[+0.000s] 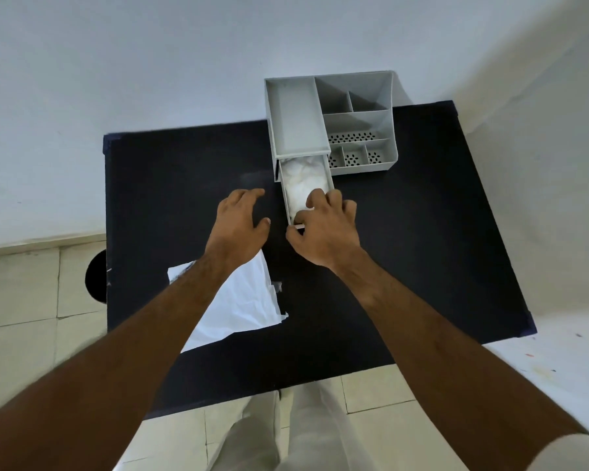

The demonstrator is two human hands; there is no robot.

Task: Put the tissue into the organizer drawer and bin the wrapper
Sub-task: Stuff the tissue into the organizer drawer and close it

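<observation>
A grey desk organizer (298, 119) stands at the far edge of the black table (422, 232). Its lower drawer (330, 178) is pulled out toward me, and crumpled white tissue (301, 180) lies inside it. My right hand (323, 229) is curled over the drawer's front end, fingers on the tissue and the drawer front. To the left of the drawer my left hand (242, 222) hovers with fingers spread, holding nothing. A flat white wrapper (242, 300) lies on the table under my left forearm.
A dark round bin (96, 280) shows on the tiled floor, partly hidden by the table's left edge. White walls rise behind and to the right. My legs are at the table's near edge.
</observation>
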